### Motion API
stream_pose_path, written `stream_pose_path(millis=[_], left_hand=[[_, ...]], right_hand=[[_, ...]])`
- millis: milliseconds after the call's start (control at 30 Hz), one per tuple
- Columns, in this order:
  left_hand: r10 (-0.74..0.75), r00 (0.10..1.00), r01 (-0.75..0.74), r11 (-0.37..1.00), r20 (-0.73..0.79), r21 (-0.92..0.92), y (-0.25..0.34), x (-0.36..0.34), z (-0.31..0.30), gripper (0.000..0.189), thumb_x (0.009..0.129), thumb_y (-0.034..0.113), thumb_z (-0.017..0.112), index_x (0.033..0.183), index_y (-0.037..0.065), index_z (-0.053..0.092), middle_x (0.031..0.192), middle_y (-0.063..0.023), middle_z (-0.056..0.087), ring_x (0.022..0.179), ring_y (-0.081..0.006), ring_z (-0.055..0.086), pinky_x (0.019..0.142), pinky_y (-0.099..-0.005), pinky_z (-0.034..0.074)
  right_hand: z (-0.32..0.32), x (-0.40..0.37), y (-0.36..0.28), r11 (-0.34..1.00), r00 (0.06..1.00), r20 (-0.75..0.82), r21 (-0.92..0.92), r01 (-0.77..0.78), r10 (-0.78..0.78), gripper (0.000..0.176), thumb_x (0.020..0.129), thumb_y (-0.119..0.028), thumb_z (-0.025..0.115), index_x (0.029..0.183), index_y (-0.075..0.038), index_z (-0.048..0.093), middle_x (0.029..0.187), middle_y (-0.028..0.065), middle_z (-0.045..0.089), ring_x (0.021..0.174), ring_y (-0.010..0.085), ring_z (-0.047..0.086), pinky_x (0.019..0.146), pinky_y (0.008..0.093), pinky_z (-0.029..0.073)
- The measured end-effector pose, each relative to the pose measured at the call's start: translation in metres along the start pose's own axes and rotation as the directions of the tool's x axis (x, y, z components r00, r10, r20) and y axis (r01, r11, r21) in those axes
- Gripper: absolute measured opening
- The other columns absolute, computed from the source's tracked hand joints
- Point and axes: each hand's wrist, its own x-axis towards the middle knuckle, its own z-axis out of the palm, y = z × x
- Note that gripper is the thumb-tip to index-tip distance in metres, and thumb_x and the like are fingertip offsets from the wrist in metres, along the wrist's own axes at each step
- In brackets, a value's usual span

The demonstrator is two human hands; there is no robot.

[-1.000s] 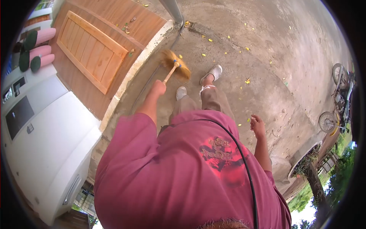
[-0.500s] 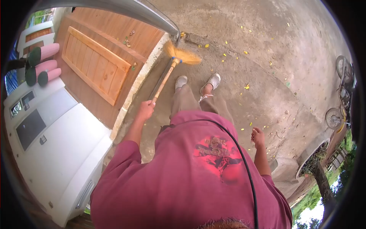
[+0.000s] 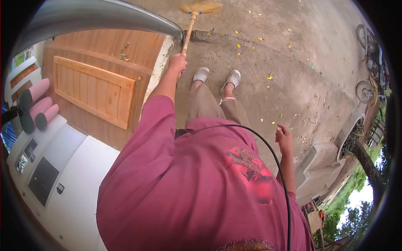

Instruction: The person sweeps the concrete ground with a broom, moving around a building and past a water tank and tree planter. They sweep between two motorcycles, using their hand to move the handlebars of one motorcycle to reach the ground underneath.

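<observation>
My left hand [image 3: 178,65] is wrapped around the wooden handle of a broom [image 3: 189,35], with that arm stretched forward. The broom's fanned straw-coloured bristles [image 3: 201,7] are at the top edge of the view, over the concrete floor [image 3: 268,54]. A blue band shows where the bristles meet the handle. Out to the right side of my body, my right hand [image 3: 284,140] hangs with loosely bent fingers, somewhat apart. I see nothing held in it, though the inside of the palm is partly hidden.
Yellow leaves [image 3: 270,76] are scattered over the floor. On the left are a wooden panelled door [image 3: 92,90], a white wall [image 3: 88,180] and a grey metal bar [image 3: 125,16]. A motorcycle [image 3: 368,67] stands at the far right. A black cable [image 3: 268,157] runs over my shirt.
My left hand has moved forward with the broom, whose bristles went from near my feet to the top edge of the view. My right hand has risen slightly.
</observation>
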Motion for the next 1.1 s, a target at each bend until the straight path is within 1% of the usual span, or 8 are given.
stream_pose_path(millis=[200,300,433,500,600,767,933,1100], left_hand=[[-0.084,0.982,0.107,0.985,0.168,-0.137,-0.009,-0.1,-0.057,0.023,0.106,0.032,0.05,0.119,0.013,0.051,0.063,0.0033,0.045,0.041,-0.0072,0.034,0.04,-0.0284,0.029],[-0.272,0.936,0.303,0.946,0.224,-0.115,-0.019,-0.141,-0.08,0.02,0.106,0.032,0.048,0.114,0.014,0.051,0.063,0.0043,0.044,0.042,-0.0066,0.032,0.042,-0.0273,0.028],[-0.488,0.86,0.496,0.868,0.148,-0.015,-0.021,-0.113,-0.062,0.021,0.108,0.034,0.045,0.104,0.014,0.051,0.063,0.0069,0.042,0.043,-0.0052,0.032,0.044,-0.0255,0.027],[-0.496,0.847,0.509,0.861,0.19,-0.023,-0.025,-0.056,-0.044,0.023,0.108,0.034,0.045,0.101,0.013,0.05,0.063,0.0061,0.043,0.043,-0.0064,0.033,0.045,-0.0262,0.028],[-0.184,0.982,0.17,0.955,0.037,0.241,-0.012,-0.001,0.001,0.027,0.106,0.03,0.048,0.09,0.009,0.051,0.064,-0.0002,0.051,0.043,-0.0119,0.038,0.042,-0.0334,0.031],[0.241,0.966,-0.26,0.866,0.097,0.427,0.037,0.001,0.058,0.019,0.106,0.031,0.046,0.102,0.013,0.051,0.065,0.0012,0.049,0.044,-0.0095,0.041,0.038,-0.0305,0.035],[0.226,0.947,-0.304,0.859,0.226,0.413,0.051,-0.095,0.086,0.016,0.107,0.027,0.046,0.101,0.012,0.05,0.064,0.0014,0.048,0.044,-0.0096,0.041,0.038,-0.0273,0.034],[0.102,0.879,-0.419,0.63,0.466,0.654,-0.046,-0.203,0.127,0.017,0.104,0.026,0.052,0.099,0.01,0.054,0.065,0.0025,0.046,0.045,-0.0076,0.04,0.039,-0.0279,0.034]], right_hand=[[0.061,-0.079,0.108,0.934,0.964,0.027,0.242,-0.264,0.265,0.033,0.098,-0.019,0.062,0.127,-0.003,0.063,0.077,0.0016,0.058,0.062,0.0091,0.054,0.055,0.0271,0.048],[0.107,-0.113,0.19,0.955,0.956,0.062,0.054,-0.29,0.287,0.033,0.096,-0.018,0.063,0.125,-0.004,0.065,0.077,0.002,0.061,0.064,0.0104,0.056,0.056,0.0283,0.049],[0.154,-0.132,0.23,0.948,0.941,0.132,-0.108,-0.299,0.311,0.033,0.094,-0.019,0.064,0.124,-0.003,0.066,0.078,0.0033,0.064,0.065,0.0105,0.058,0.056,0.0283,0.05],[0.165,-0.128,0.206,0.899,0.904,0.11,0.107,-0.424,0.413,0.035,0.094,-0.02,0.064,0.124,-0.003,0.065,0.078,0.003,0.063,0.064,0.0101,0.057,0.055,0.028,0.049],[0.155,-0.12,0.153,0.934,0.959,-0.011,0.231,-0.273,0.283,0.035,0.095,-0.018,0.063,0.126,-0.002,0.064,0.078,0.0029,0.061,0.062,0.0096,0.056,0.054,0.0269,0.049],[0.132,-0.15,0.095,0.908,0.972,-0.202,0.42,-0.02,0.115,0.033,0.096,-0.013,0.061,0.126,-0.001,0.063,0.076,0.0022,0.058,0.062,0.0091,0.055,0.054,0.0262,0.048],[0.166,-0.176,0.152,0.836,0.977,-0.144,0.547,-0.053,0.156,0.035,0.094,-0.018,0.064,0.125,0.0,0.063,0.077,0.0027,0.06,0.063,0.0098,0.056,0.055,0.0268,0.048],[0.204,-0.196,0.177,0.736,0.988,-0.138,0.676,0.038,0.076,0.037,0.094,-0.021,0.064,0.125,-0.001,0.064,0.08,0.0037,0.063,0.064,0.0106,0.058,0.057,0.0282,0.05]])
